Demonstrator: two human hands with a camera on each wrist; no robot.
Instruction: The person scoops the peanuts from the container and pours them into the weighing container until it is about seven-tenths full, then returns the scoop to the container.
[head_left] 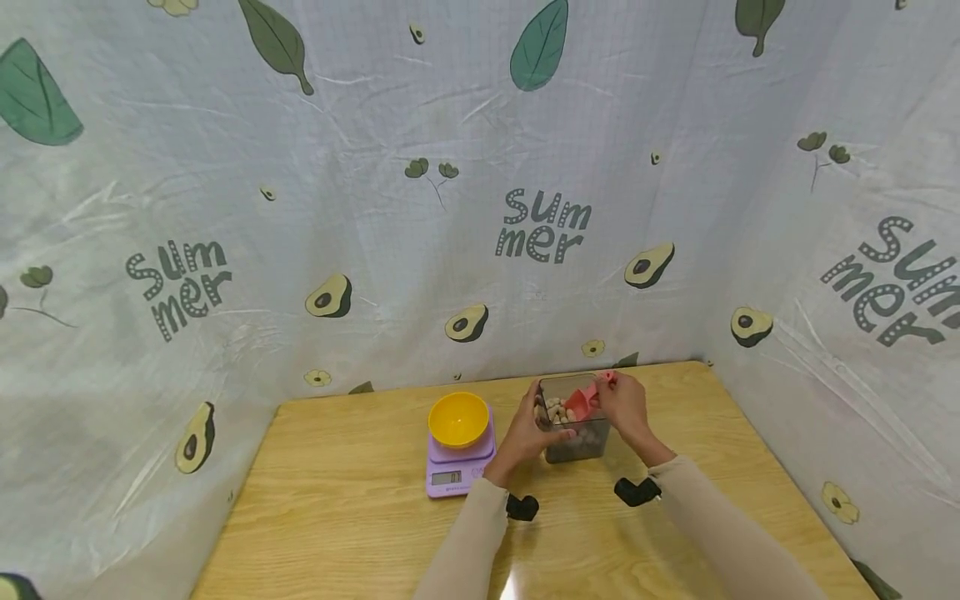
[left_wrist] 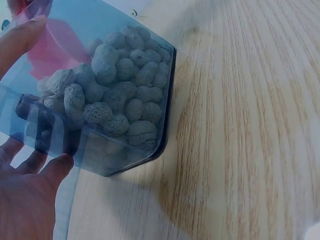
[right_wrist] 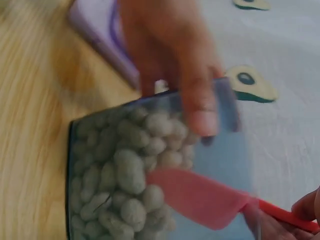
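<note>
My left hand [head_left: 527, 431] grips the left side of a clear, dark-tinted plastic container [head_left: 577, 450], its thumb at the near rim and the other fingers along the outer wall. Unshelled peanuts [left_wrist: 142, 95] fill the container's lower part. My right hand [head_left: 626, 406] pinches the handle of a pinkish-red scoop [head_left: 581, 403] above the container's right side. The scoop's bowl is inside the container, its edge among the peanuts in the right wrist view. How many peanuts the scoop holds is hidden.
Left of the container, a yellow bowl [head_left: 459, 420] sits on a purple kitchen scale [head_left: 483, 450] with a small display at its front. The wooden table [head_left: 337, 500] meets a printed white curtain [head_left: 390, 250] at the back and sides.
</note>
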